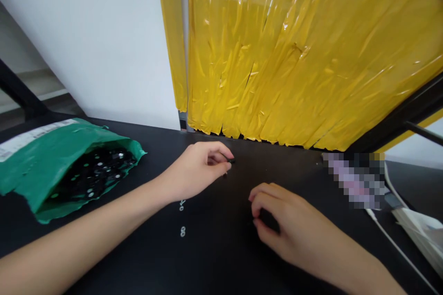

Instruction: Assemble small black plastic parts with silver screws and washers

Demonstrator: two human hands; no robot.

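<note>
My left hand (202, 170) is raised over the black table, its thumb and fingers pinched on a small black piece (231, 160). Most of that piece is hidden, so its kind does not show. Nearer to me, on the right, my right hand (284, 221) is closed, with its fingers curled towards the thumb; whatever may be between the tips cannot be made out. Below my left wrist lie several small silver rings (182, 232). Left of my left forearm, a torn green plastic bag (104, 131) gapes towards me, with many small shiny black pieces (100, 170) inside.
Yellow plastic film (277, 64) hangs along the table's far edge, beside a white panel (114, 41). At the right lie a blurred-out object (356, 184), a white cable (398, 244) and a white stack (418, 230). A black frame bar (398, 115) slants behind them.
</note>
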